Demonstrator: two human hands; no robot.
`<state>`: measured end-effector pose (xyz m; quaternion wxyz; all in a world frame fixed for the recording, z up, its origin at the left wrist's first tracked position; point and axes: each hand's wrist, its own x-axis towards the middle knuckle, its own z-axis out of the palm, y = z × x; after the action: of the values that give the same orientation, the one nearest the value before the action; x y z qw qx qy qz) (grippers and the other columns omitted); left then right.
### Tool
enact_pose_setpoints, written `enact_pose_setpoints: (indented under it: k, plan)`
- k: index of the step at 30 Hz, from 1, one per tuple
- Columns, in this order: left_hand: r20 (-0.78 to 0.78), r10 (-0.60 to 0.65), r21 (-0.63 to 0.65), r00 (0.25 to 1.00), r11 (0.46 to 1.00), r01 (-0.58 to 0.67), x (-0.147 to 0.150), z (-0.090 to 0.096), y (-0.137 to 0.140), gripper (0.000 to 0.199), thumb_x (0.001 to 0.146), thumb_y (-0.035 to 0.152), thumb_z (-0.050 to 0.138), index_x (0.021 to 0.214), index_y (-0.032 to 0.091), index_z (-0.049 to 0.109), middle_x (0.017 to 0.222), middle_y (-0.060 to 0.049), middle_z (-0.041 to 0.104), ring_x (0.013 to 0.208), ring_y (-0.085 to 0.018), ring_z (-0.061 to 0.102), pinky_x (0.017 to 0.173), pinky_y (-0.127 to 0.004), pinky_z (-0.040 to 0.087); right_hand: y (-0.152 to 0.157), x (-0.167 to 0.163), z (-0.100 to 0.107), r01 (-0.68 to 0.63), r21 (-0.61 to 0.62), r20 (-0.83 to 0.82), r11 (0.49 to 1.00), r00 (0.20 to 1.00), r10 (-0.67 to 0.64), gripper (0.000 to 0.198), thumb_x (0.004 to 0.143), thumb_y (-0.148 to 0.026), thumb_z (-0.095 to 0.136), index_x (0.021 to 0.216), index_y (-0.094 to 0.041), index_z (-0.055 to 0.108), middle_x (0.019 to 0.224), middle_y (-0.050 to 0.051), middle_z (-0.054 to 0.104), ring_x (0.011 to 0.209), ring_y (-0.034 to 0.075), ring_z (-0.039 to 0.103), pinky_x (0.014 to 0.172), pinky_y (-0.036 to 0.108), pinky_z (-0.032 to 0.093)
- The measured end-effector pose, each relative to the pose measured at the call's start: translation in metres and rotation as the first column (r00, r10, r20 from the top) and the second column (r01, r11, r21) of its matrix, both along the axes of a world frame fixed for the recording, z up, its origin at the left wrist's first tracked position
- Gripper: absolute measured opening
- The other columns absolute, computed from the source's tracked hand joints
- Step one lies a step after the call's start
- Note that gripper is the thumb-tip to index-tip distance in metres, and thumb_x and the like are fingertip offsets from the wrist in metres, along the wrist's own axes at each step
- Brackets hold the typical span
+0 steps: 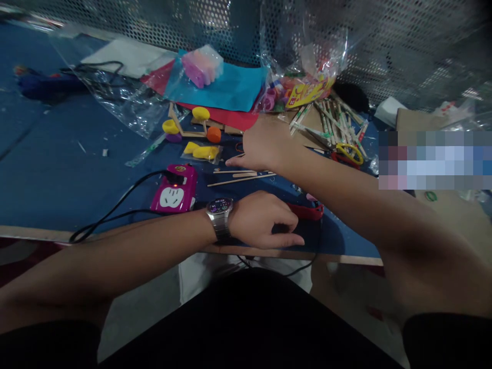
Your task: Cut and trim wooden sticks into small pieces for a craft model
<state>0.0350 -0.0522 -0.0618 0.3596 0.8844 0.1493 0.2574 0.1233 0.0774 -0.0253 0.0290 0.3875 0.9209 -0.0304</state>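
Observation:
My left hand [265,220], with a watch [220,206] on its wrist, is over the table's front edge. Its thumb and bent index finger stand apart with nothing between them. Just beyond its fingers lies a red tool [312,211], partly covered by the hand. My right hand [267,143] reaches across the middle of the table, thumb stretched out to the left and apart; its other fingers are mostly hidden. Thin wooden sticks [234,180] lie just below that hand. A small bag of yellow pieces [202,151] and a stick frame with coloured round pieces [188,134] are left of it.
A magenta power strip [175,189] with a black cord [126,189] lies front left. Coloured sheets [230,87] and a clear bag of colourful items [307,92] are at the back. Wrapped sticks [334,120] and yellow-handled scissors [349,152] lie at right. A perforated metal panel [161,20] stands behind.

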Motion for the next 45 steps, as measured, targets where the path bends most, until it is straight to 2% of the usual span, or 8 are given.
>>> enact_pose_setpoints:
  k: [2,4,9,14,22,32,39,45]
  plan:
    - [-0.011,0.001,0.000,1.000,1.000,-0.001,0.000,0.001,-0.001,0.043,0.107,0.051,0.062,0.077,0.022,0.070,0.076,-0.002,0.077,0.074,-0.016,0.072,0.066,-0.029,0.044,-0.008,0.002,0.010,0.092,0.090,0.076,0.992,0.992,-0.099,0.067,0.098,-0.078,0.065,0.096,-0.012,0.079,0.102,0.025,0.079,0.103,0.042,0.071,0.086,0.053,0.057]
    - [-0.015,0.005,0.004,1.000,1.000,-0.004,0.000,0.001,-0.001,0.043,0.107,0.051,0.061,0.077,0.021,0.070,0.077,-0.002,0.077,0.074,-0.016,0.072,0.066,-0.029,0.044,-0.013,0.010,0.018,0.112,0.109,0.081,0.988,0.989,-0.121,0.054,0.103,-0.063,0.065,0.103,-0.011,0.080,0.108,0.026,0.079,0.104,0.041,0.072,0.087,0.051,0.055]
    - [-0.013,0.027,0.026,1.000,0.999,-0.026,0.001,0.000,-0.002,0.042,0.108,0.048,0.060,0.078,0.021,0.070,0.077,-0.002,0.077,0.072,-0.015,0.069,0.065,-0.029,0.042,-0.020,0.051,0.025,-0.054,-0.023,0.077,0.998,0.995,0.056,0.024,0.103,-0.032,0.062,0.104,-0.018,0.081,0.104,0.015,0.080,0.097,0.032,0.072,0.084,0.043,0.047]
    - [-0.018,0.011,0.036,1.000,0.999,-0.011,0.003,-0.003,-0.004,0.041,0.107,0.047,0.061,0.077,0.022,0.070,0.073,-0.001,0.073,0.069,-0.015,0.067,0.063,-0.030,0.040,-0.035,0.077,0.015,-0.178,-0.111,0.057,0.978,0.981,0.185,0.019,0.102,-0.026,0.062,0.110,-0.020,0.078,0.116,0.011,0.077,0.105,0.027,0.070,0.084,0.037,0.044]
    - [0.007,-0.008,0.023,1.000,1.000,0.008,0.004,-0.002,-0.004,0.039,0.107,0.044,0.062,0.075,0.022,0.068,0.071,-0.001,0.073,0.067,-0.015,0.066,0.062,-0.030,0.039,-0.044,0.052,0.004,-0.194,-0.041,-0.053,0.980,0.980,0.192,0.028,0.102,-0.033,0.070,0.123,-0.015,0.072,0.128,0.016,0.071,0.119,0.032,0.063,0.093,0.039,0.043]
    - [0.026,0.003,0.044,1.000,0.999,-0.005,0.003,-0.003,-0.003,0.040,0.107,0.044,0.062,0.075,0.022,0.068,0.071,-0.001,0.072,0.066,-0.014,0.064,0.059,-0.031,0.036,-0.031,0.021,0.011,-0.161,-0.240,0.083,0.957,0.979,0.185,0.014,0.093,-0.023,0.069,0.102,-0.016,0.078,0.112,0.014,0.079,0.093,0.025,0.069,0.075,0.036,0.042]
    - [0.034,-0.002,0.045,0.999,0.999,0.001,0.003,-0.004,-0.003,0.040,0.107,0.045,0.062,0.076,0.022,0.068,0.072,-0.001,0.074,0.067,-0.015,0.066,0.059,-0.031,0.036,-0.041,0.015,0.018,-0.210,-0.194,0.151,0.958,0.959,0.241,0.018,0.091,-0.017,0.066,0.103,-0.015,0.079,0.113,0.017,0.081,0.097,0.028,0.072,0.076,0.038,0.045]
    - [0.003,-0.001,0.041,1.000,0.999,0.000,0.003,-0.004,-0.004,0.041,0.107,0.047,0.060,0.076,0.022,0.069,0.072,-0.001,0.073,0.067,-0.014,0.065,0.059,-0.031,0.036,-0.047,0.015,0.013,-0.218,-0.104,0.192,0.970,0.953,0.234,0.024,0.095,-0.017,0.062,0.112,-0.012,0.079,0.121,0.019,0.080,0.103,0.031,0.073,0.079,0.039,0.047]
